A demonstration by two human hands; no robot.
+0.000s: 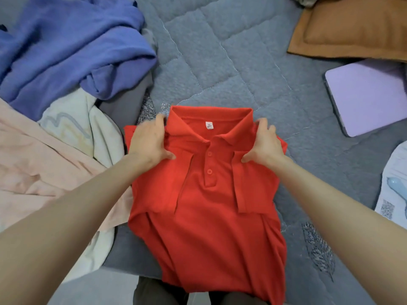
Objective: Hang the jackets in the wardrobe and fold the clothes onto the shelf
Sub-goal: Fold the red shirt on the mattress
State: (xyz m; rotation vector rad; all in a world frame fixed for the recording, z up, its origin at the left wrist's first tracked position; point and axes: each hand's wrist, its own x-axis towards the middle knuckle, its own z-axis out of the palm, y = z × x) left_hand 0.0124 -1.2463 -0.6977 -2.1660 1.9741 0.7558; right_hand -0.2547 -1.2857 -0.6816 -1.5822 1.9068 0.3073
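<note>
A red polo shirt [207, 205] lies face up on the grey quilted bed [231, 62], collar away from me, both sleeves folded inward over its front. My left hand [147, 142] grips the shirt's left shoulder beside the collar, thumb on top. My right hand [264, 144] grips the right shoulder the same way. The shirt's hem hangs over the bed's near edge by my legs.
A heap of clothes lies at the left: a blue garment [66, 45], a cream one [88, 133] and a pale pink one [33, 168]. A brown pillow [352, 29], a lilac laptop [370, 95] and a white packet [394, 190] sit at the right.
</note>
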